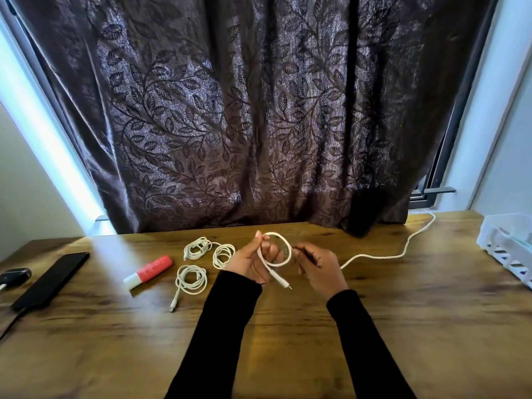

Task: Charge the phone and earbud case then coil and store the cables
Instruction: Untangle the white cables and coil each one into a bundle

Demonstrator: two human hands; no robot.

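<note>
My left hand (252, 262) grips a white cable (374, 256) bent into one loop above the wooden table (288, 341); its plug end hangs below my palm. My right hand (319, 269) pinches the same cable just right of the loop. The rest of the cable trails right and back toward the curtain. Three coiled white cables (192, 279) lie left of my hands. A black phone (51, 280) with a dark cable plugged in lies at the far left, beside a dark earbud case (15, 276) at the table's left edge.
A red and white tube-shaped item (149, 272) lies between the phone and the coils. A white plastic basket (509, 246) stands at the right edge. A dark leaf-patterned curtain (259, 110) hangs behind the table.
</note>
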